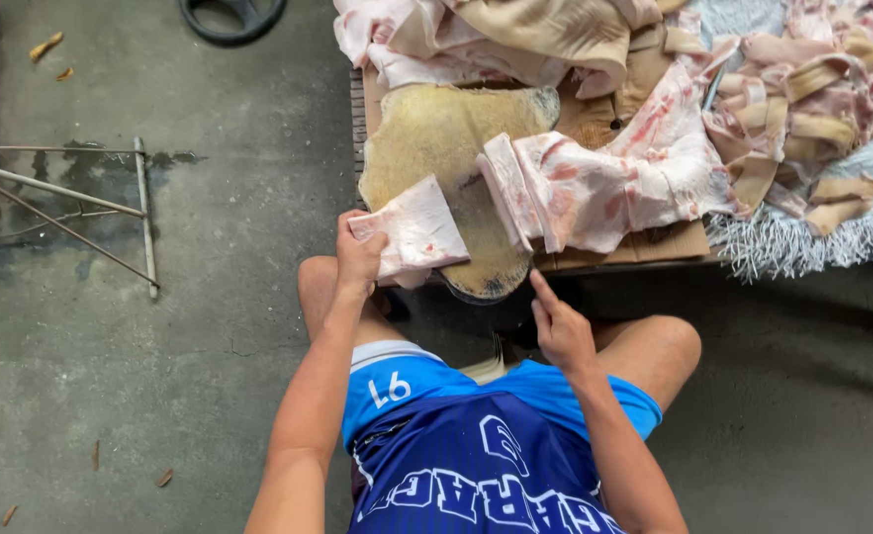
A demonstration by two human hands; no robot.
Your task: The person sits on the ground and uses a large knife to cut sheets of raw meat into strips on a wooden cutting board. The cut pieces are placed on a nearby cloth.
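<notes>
Gripping: left hand (359, 255) clamped on near-left edge of pale pink rectangular slab of raw pork skin (415, 233).
Slab position: lying on worn round yellowish wooden chopping block (436, 133), overhanging its near rim just right of the grip.
Right hand: (560, 331) empty, fingers loosely curled, index pointing up toward block; not touching anything; down and right of the grip, above right knee.
Beyond grip: larger folded pink-white pork skin piece (604, 188) to the right, partly on flat brown cardboard sheet (669, 242).
Far right: heap of cut pink and tan skin strips (812, 99).
Below: grey concrete floor (159, 376).
</notes>
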